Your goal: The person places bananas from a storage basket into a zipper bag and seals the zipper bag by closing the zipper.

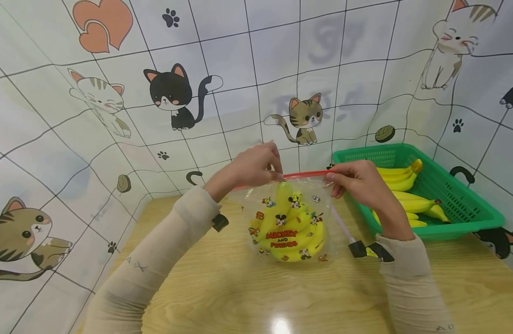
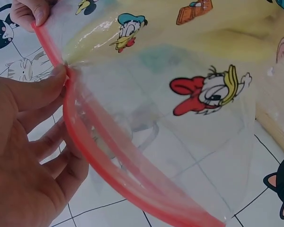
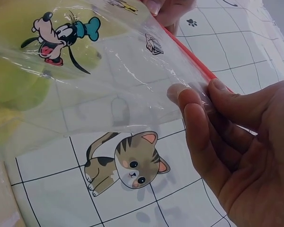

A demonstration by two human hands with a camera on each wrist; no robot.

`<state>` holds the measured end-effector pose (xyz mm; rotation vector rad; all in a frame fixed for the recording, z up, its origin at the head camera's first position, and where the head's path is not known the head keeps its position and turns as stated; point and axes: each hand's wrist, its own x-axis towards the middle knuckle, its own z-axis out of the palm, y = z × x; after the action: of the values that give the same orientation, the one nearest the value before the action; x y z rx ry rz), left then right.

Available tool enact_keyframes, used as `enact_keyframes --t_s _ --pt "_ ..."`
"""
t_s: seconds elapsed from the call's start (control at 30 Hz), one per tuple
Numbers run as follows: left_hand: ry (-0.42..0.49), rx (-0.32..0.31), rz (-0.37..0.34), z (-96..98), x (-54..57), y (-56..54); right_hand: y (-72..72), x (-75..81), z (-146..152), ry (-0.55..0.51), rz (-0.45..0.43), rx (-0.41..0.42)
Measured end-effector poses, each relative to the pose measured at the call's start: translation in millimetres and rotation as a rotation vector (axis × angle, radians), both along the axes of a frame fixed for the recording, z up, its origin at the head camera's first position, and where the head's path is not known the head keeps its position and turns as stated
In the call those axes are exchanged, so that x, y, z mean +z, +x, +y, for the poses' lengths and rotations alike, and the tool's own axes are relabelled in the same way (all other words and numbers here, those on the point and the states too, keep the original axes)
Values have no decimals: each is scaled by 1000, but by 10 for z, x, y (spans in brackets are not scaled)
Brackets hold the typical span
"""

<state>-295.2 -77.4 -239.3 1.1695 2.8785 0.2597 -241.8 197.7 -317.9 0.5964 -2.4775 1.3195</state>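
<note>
Head view: at centre, the left hand [image 1: 256, 164] and right hand [image 1: 358, 182] pinch the red strip [image 1: 306, 174] of a clear bag [image 1: 282, 238] holding yellow bananas [image 1: 296, 253]; a green basket [image 1: 465, 227] sits at right. Left wrist view: the left hand pinches the strip, frame left. Right wrist view: the right hand pinches its edge, frame right.
</note>
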Motion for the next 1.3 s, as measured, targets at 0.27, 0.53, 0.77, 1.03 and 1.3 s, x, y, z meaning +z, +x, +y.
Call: enact_keyframes --t_s 0.27,0.53,0.77,1.03,1.3 --pt "-31 23 40 -88 -24 -3 -1 18 4 18 1 -11" --pt "23 36 35 -216 -91 -71 -23 7 44 13 25 -4" --pt "36 55 42 -263 -125 -87 -20 -12 77 2 8 -4" --pt "99 38 30 -252 -183 -78 -12 -5 117 1 2 12" --pt "155 27 28 -272 -261 -43 -3 -8 139 25 -86 -4"
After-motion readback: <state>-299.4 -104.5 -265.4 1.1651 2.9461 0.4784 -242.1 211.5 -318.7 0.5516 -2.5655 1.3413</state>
